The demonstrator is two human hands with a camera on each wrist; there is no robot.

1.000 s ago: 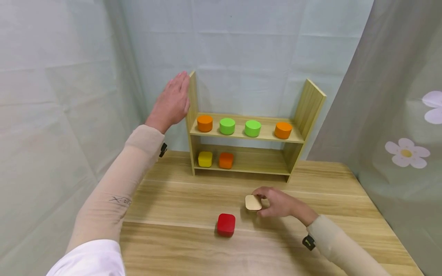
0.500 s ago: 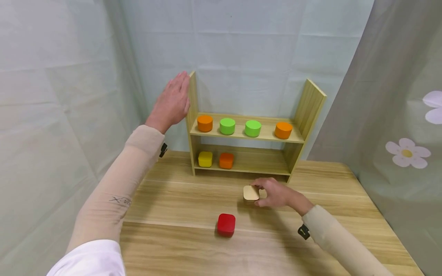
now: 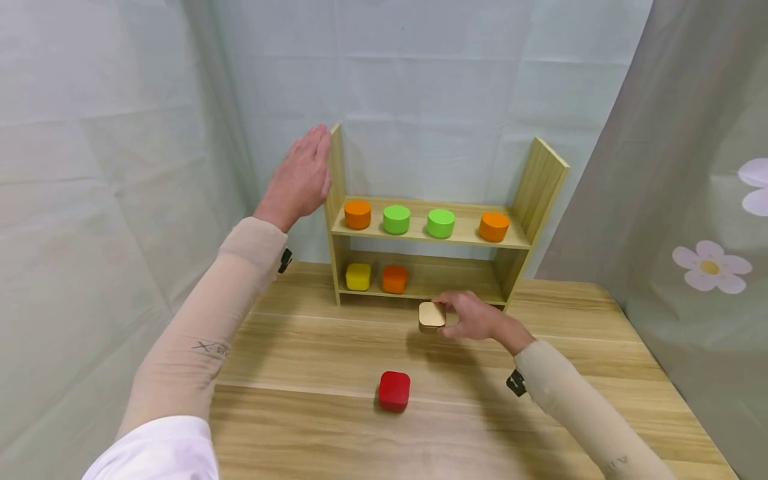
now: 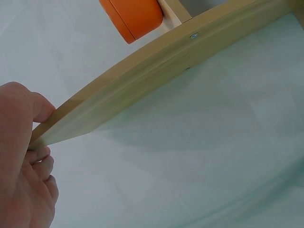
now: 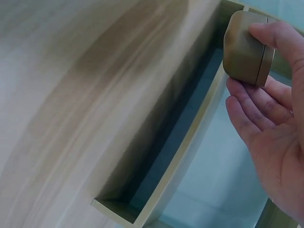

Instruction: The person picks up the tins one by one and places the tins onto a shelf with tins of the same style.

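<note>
Shelf unit [image 3: 536, 190]: at rear of table [image 3: 312, 360], against backdrop; left hand [image 3: 298, 179] flat against its left side panel
Upper shelf: four cylinders [image 3: 397, 219] in a row
Lower shelf: two blocks [image 3: 394, 279] side by side at left end
Held block [image 3: 431, 315]: in right hand [image 3: 474, 317], above table, just before lower shelf
Loose block [image 3: 394, 391]: on table, nearer the person, left of right forearm
</note>
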